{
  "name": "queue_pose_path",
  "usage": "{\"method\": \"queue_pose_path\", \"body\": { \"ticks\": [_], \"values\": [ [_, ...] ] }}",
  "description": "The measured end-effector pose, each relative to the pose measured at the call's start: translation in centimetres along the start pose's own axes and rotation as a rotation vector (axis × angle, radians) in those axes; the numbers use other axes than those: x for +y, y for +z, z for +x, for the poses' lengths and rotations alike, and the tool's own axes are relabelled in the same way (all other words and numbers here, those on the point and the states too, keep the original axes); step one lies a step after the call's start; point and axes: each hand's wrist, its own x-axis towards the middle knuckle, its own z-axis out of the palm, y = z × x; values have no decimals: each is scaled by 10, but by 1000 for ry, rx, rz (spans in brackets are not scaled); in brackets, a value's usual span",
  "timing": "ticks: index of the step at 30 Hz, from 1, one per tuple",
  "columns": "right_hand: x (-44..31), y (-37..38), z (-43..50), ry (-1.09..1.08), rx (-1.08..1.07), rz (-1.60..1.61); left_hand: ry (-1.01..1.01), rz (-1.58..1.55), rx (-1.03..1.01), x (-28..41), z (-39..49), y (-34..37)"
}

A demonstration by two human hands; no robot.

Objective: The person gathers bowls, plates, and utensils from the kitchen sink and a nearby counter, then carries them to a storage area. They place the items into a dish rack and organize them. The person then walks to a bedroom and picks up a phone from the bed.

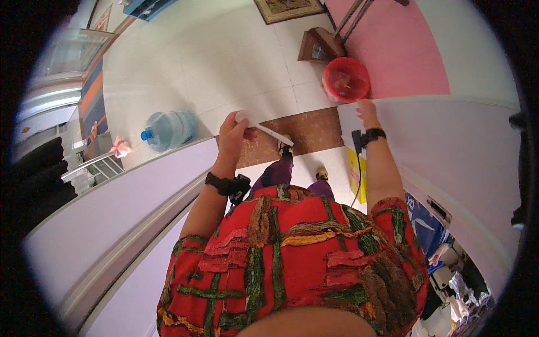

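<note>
My left hand (234, 134) grips a white item (271, 134) with a round end and a long narrow strip or handle. Its exact kind is hard to tell. The narrow part points down and right, over a brown threshold strip (311, 128) and one of my feet. On the right, my right hand (367, 113) is at the edge of a pale wall or door panel (438, 139), with no object visible in it. Whether its fingers touch the edge is unclear. Just beyond that hand stands a red-rimmed bucket (347, 80).
A large blue water bottle (172, 129) lies on the tiled floor (227, 54) at left, beyond a pale panel (168, 172). A wooden photo frame (316, 47) and a larger framed picture (290, 9) are farther off. A yellow box (356, 175) stands by the right wall.
</note>
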Motion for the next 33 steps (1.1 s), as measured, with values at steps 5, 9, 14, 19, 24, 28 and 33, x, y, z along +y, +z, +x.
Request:
{"method": "queue_pose_path", "body": {
  "ticks": [5,9,14,19,24,28,33],
  "values": [
    [-16,22,-121,0,-285,161,-45,-14,-136,8,9,44],
    [-58,24,-224,-101,-344,363,-50,34,-294,19,4,91],
    [-76,-5,-306,-301,-197,81,116,202,-545,32,-17,157],
    [-53,-37,-353,-557,190,-81,506,555,-891,42,-51,209],
    [-51,-58,-406,-752,490,-280,1183,638,-1231,60,-106,267],
    [-44,-82,-438,-863,695,-311,1356,595,-1479,60,-153,306],
    [-5,-182,-508,-763,854,-279,1320,678,-1606,36,-206,357]
  ]
}}
